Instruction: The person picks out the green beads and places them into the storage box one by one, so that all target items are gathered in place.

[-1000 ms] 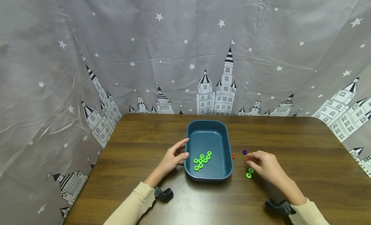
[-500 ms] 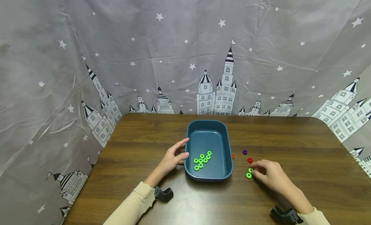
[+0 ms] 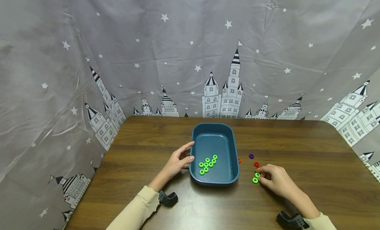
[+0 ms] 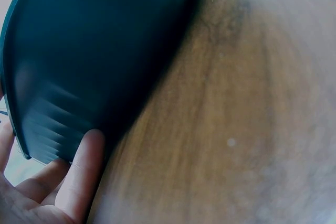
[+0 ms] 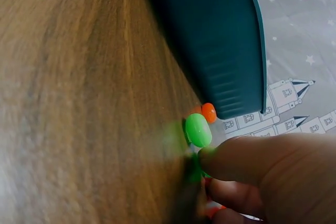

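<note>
A dark blue bin [image 3: 214,144] stands on the table with several green rings [image 3: 206,164] lying on its floor. My left hand [image 3: 175,162] rests against the bin's left side, its fingers and thumb touching the wall; the left wrist view shows one digit [image 4: 86,166] laid on the outer wall. Right of the bin, my right hand [image 3: 276,179] pinches a green ring [image 3: 257,175] between thumb and index finger, low at the tabletop. Another green ring [image 3: 255,180] lies beside it, seen larger in the right wrist view. A red ring [image 3: 256,164] lies just beyond the fingertips.
A purple ring [image 3: 251,156] lies farther back on the wooden table [image 3: 154,134]. Close to the bin's right wall is an orange ring [image 3: 239,160], partly hidden by it. A grey curtain [image 3: 166,42] with printed castles hangs behind the table.
My right hand has moved from beside the red ring towards the front, down to the green rings. The red ring now lies uncovered. My left hand and the bin have stayed in place.
</note>
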`<state>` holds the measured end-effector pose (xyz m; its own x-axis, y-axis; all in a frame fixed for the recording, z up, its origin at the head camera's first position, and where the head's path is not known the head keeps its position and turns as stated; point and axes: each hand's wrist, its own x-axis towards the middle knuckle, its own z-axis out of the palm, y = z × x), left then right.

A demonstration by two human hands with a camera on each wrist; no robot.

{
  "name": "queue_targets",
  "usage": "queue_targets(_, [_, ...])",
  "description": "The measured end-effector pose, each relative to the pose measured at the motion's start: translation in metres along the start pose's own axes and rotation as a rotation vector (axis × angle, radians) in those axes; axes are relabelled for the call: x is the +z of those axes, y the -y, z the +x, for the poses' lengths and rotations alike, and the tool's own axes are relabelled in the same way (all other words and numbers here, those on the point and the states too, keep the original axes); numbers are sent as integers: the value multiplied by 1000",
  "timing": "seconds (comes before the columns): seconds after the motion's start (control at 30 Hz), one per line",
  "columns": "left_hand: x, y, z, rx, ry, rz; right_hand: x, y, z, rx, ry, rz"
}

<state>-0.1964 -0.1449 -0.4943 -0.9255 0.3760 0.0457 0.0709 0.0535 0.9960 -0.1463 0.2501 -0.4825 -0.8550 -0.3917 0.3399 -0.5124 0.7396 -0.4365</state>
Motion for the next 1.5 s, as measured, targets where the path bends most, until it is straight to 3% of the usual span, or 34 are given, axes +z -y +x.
queue_targets(0.83, [-1, -1, 0, 6, 9, -9, 1, -1, 5, -65, -59, -12])
queue_targets(1.2, [0, -2, 0, -7, 2, -18, -11, 9, 22, 30, -25, -10])
queue_targets(1.5, [0, -1, 0, 2, 9, -21, -11, 19, 43, -65, -93, 1])
